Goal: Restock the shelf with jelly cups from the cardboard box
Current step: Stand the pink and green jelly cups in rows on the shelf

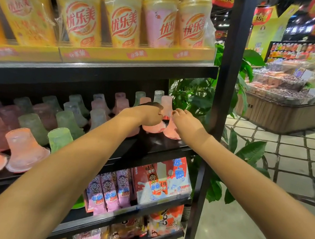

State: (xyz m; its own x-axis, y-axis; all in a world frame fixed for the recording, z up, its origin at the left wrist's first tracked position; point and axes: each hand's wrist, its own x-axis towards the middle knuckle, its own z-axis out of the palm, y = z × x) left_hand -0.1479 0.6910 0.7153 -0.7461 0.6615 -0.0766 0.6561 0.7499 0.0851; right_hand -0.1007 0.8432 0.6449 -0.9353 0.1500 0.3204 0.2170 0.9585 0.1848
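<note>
Several upside-down jelly cups in pink, green and purple stand in rows on the middle black shelf (161,149). At the shelf's right end my left hand (149,114) grips a pink jelly cup (154,128) from above. Beside it my right hand (186,121) grips another pink jelly cup (171,133), its wide rim down on the shelf. Both arms stretch forward from the bottom of the view. The cardboard box is out of sight.
Large yellow and pink drink cups (123,16) fill the shelf above. Snack packets (161,181) fill the lower shelves. A black upright post (226,88) ends the rack on the right, with a green plant (195,96) behind it. A bulk-food counter (295,92) stands across the tiled aisle.
</note>
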